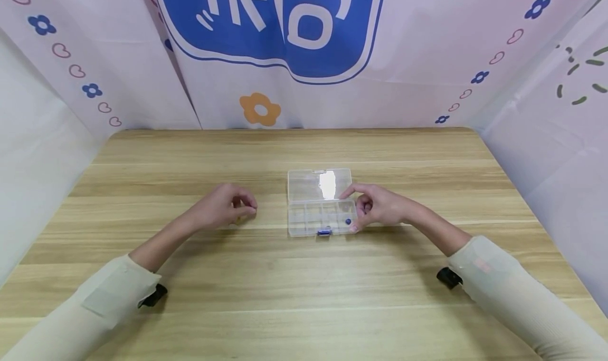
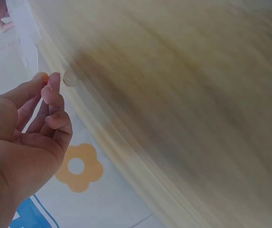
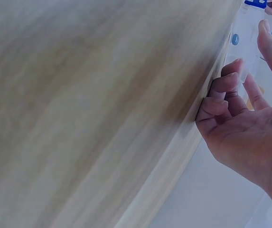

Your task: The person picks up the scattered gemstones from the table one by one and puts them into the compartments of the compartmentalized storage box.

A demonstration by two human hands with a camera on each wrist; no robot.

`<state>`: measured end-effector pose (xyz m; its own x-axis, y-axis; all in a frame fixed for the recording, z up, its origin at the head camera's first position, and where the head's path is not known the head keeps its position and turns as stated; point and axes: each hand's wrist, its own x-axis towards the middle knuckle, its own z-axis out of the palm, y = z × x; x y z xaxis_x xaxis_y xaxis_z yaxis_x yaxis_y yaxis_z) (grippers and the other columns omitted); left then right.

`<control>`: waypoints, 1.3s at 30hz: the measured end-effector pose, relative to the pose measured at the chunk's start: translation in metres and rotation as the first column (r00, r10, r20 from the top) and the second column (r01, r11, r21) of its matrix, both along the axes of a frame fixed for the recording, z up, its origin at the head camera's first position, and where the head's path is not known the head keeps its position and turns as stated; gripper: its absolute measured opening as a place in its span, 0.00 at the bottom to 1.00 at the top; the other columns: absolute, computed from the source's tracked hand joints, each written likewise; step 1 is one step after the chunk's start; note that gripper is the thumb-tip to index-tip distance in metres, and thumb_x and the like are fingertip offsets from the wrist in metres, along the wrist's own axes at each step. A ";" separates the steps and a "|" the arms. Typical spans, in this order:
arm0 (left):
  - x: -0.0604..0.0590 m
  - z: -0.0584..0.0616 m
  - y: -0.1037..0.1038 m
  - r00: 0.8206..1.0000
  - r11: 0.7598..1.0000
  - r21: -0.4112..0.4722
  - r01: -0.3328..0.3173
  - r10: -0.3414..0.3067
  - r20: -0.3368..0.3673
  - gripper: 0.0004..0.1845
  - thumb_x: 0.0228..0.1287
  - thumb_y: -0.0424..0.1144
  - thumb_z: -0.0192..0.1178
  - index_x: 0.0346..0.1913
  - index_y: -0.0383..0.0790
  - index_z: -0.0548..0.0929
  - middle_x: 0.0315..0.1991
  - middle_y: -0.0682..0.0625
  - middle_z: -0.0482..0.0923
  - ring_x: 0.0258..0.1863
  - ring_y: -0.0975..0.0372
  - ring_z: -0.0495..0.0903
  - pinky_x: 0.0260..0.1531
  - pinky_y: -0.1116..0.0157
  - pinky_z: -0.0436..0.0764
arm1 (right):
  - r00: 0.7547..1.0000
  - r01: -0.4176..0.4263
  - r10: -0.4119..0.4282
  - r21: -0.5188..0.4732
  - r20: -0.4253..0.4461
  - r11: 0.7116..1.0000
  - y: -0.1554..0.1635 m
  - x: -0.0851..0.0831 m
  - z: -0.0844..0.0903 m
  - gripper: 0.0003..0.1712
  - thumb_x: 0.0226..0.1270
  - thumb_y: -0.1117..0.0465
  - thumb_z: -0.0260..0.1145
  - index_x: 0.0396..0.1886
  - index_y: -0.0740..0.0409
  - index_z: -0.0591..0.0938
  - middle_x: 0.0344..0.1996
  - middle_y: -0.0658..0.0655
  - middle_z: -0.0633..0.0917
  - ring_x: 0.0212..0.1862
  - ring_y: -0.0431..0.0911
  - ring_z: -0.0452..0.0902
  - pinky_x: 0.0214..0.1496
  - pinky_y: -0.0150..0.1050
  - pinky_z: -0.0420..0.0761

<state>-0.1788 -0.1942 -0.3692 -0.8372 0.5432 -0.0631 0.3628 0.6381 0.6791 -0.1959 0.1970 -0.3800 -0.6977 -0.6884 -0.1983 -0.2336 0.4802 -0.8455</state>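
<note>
A clear plastic compartment box (image 1: 296, 229) lies on the table with its lid folded back. One small dark-blue bead (image 1: 348, 221) sits in the front right compartment; the right wrist view shows it as a blue oval (image 3: 235, 39) through the plastic. My right hand (image 1: 382, 207) grips the box's right end, thumb at the front corner and index finger reaching toward the lid. Left of the box, my left hand (image 1: 227, 207) pinches a tiny orange thing (image 2: 45, 79) between thumb and index finger, mostly hidden. By those fingertips is a small pale round piece (image 2: 70, 79), its kind unclear.
The wooden table (image 1: 266, 297) extends around the box. A white printed cloth (image 1: 228, 97) hangs behind its far edge, with more white cloth at both sides. A blue latch (image 1: 324, 233) is on the box's front.
</note>
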 end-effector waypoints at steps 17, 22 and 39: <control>-0.003 0.002 0.005 1.000 0.997 0.079 -0.011 0.010 0.004 0.03 0.64 0.25 0.70 0.39 0.31 0.88 0.33 0.47 0.87 0.29 0.57 0.80 0.22 0.69 0.75 | 1.000 0.010 -0.010 0.002 0.007 1.000 -0.001 0.001 0.000 0.39 0.56 0.69 0.81 0.65 0.67 0.73 0.23 0.51 0.77 0.27 0.41 0.66 0.32 0.31 0.67; -0.004 0.001 0.006 1.000 0.996 0.086 -0.008 0.009 -0.002 0.04 0.64 0.24 0.69 0.40 0.30 0.89 0.33 0.47 0.88 0.28 0.55 0.81 0.22 0.69 0.76 | 1.000 0.010 -0.010 0.005 0.006 1.000 -0.001 0.001 0.001 0.39 0.56 0.69 0.81 0.66 0.67 0.73 0.22 0.51 0.76 0.27 0.41 0.66 0.32 0.31 0.67; -0.006 0.000 0.015 0.998 0.995 0.100 0.027 -0.021 -0.053 0.02 0.63 0.24 0.70 0.38 0.31 0.88 0.33 0.46 0.88 0.27 0.57 0.81 0.26 0.69 0.78 | 1.000 0.002 -0.002 -0.006 0.004 1.000 -0.001 0.000 -0.001 0.38 0.55 0.70 0.81 0.64 0.67 0.73 0.22 0.51 0.77 0.27 0.41 0.68 0.32 0.30 0.68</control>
<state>-0.1848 -0.1788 -0.3695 -0.8247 0.5644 0.0366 0.4138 0.5579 0.7194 -0.1958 0.1958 -0.3806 -0.6985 -0.6878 -0.1974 -0.2287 0.4760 -0.8492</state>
